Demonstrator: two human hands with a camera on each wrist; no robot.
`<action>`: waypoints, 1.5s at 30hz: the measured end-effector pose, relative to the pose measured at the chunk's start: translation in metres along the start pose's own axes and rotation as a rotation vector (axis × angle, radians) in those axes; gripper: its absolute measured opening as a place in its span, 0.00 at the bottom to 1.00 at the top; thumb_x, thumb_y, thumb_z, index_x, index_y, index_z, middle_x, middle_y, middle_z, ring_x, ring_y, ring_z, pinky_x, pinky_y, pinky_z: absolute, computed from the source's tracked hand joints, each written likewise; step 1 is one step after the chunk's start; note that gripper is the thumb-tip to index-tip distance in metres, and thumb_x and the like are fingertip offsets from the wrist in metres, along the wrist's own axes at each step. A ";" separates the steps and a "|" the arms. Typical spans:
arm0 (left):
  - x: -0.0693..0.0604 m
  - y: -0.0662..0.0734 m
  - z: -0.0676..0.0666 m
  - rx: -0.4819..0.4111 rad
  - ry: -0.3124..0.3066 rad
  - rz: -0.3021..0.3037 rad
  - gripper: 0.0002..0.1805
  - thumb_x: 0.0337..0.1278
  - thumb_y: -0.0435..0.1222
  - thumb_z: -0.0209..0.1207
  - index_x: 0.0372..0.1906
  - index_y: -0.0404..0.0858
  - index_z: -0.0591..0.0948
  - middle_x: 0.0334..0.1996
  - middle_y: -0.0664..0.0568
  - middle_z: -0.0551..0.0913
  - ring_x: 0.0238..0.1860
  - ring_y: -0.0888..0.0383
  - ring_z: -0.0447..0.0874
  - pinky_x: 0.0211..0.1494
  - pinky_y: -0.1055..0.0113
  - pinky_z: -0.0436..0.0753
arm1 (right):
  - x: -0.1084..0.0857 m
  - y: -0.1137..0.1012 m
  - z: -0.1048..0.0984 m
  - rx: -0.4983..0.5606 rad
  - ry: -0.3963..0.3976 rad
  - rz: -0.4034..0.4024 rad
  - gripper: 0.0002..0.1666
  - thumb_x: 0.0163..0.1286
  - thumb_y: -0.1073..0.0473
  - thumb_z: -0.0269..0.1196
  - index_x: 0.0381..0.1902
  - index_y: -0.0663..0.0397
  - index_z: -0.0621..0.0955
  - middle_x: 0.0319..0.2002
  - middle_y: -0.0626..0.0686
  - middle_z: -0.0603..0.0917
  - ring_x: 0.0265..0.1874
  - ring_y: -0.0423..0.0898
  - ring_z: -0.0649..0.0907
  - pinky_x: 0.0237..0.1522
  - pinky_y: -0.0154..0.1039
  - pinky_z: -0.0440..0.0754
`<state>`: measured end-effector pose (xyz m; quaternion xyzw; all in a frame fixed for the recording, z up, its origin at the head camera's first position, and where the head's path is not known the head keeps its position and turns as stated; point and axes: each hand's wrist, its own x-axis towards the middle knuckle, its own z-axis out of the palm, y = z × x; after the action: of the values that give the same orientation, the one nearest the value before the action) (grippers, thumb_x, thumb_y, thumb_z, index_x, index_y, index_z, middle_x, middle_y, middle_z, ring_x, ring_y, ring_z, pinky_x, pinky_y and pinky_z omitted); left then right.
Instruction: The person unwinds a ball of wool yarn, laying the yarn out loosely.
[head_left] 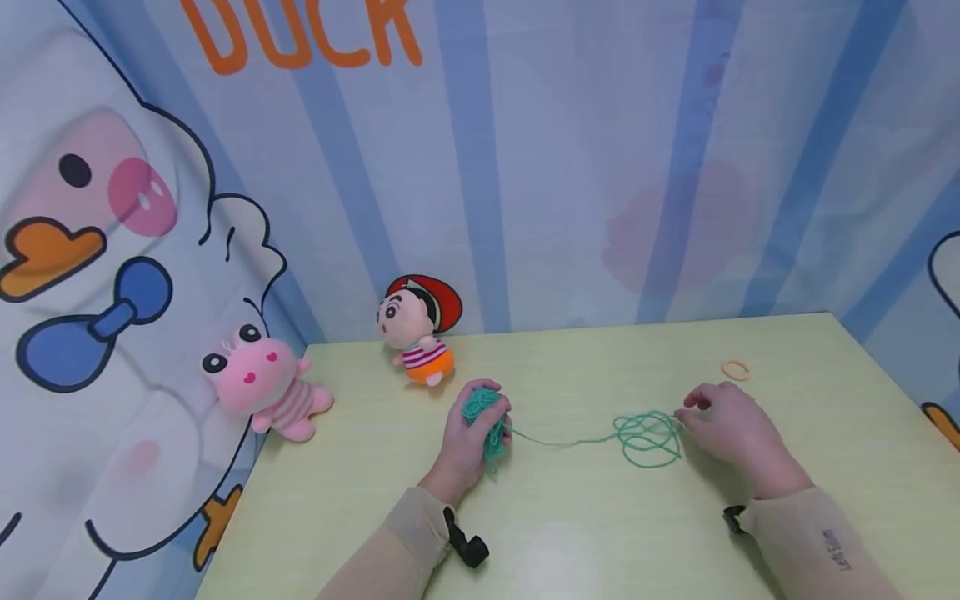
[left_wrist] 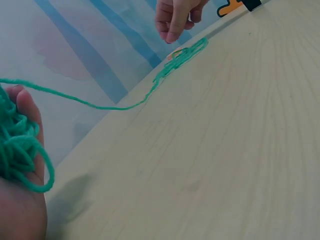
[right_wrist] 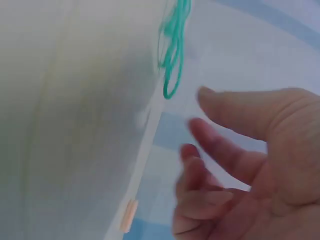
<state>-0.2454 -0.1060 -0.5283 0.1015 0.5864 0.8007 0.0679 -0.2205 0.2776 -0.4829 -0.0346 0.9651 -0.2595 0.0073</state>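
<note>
My left hand point(head_left: 463, 440) grips a bundle of green yarn point(head_left: 476, 403) in the head view, the thumb laid across it. In the left wrist view a loose loop hangs from this yarn bundle point(left_wrist: 17, 142). A single strand runs from it to the right, into a loose pile of yarn loops point(head_left: 647, 427) lying on the table. My right hand point(head_left: 733, 427) hovers just right of that pile. In the right wrist view, the thumb and forefinger of the right hand point(right_wrist: 260, 165) are apart with nothing between them, near the end of the yarn loops point(right_wrist: 174, 47).
An orange ring point(head_left: 736, 370) lies on the table point(head_left: 562, 517) behind my right hand. A doll in a red cap point(head_left: 423, 350) sits at the back edge, left of centre. A pink plush toy point(head_left: 273, 383) is at the left edge. A printed curtain point(head_left: 555, 167) hangs behind.
</note>
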 end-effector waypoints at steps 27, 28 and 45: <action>0.002 -0.002 0.002 0.076 -0.004 -0.009 0.23 0.80 0.39 0.64 0.69 0.41 0.71 0.48 0.55 0.83 0.39 0.56 0.81 0.43 0.69 0.88 | 0.004 -0.133 0.075 0.322 -0.149 -0.217 0.10 0.82 0.57 0.66 0.51 0.47 0.93 0.42 0.45 0.94 0.34 0.39 0.84 0.37 0.35 0.82; 0.002 -0.002 0.002 0.072 -0.006 -0.010 0.23 0.80 0.39 0.64 0.70 0.40 0.71 0.48 0.55 0.83 0.38 0.56 0.80 0.43 0.69 0.88 | 0.004 -0.129 0.071 0.306 -0.154 -0.227 0.10 0.82 0.58 0.66 0.51 0.47 0.93 0.43 0.46 0.94 0.36 0.39 0.84 0.39 0.36 0.82; -0.001 -0.001 0.001 0.037 0.016 0.004 0.23 0.79 0.37 0.63 0.69 0.35 0.70 0.44 0.55 0.82 0.36 0.58 0.82 0.39 0.69 0.88 | -0.004 -0.064 0.023 0.235 0.034 -0.119 0.13 0.84 0.55 0.64 0.56 0.56 0.88 0.45 0.54 0.91 0.34 0.44 0.80 0.33 0.37 0.78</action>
<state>-0.2443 -0.1047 -0.5290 0.0976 0.6013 0.7908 0.0596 -0.2116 0.2111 -0.4706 -0.0865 0.9243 -0.3712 -0.0205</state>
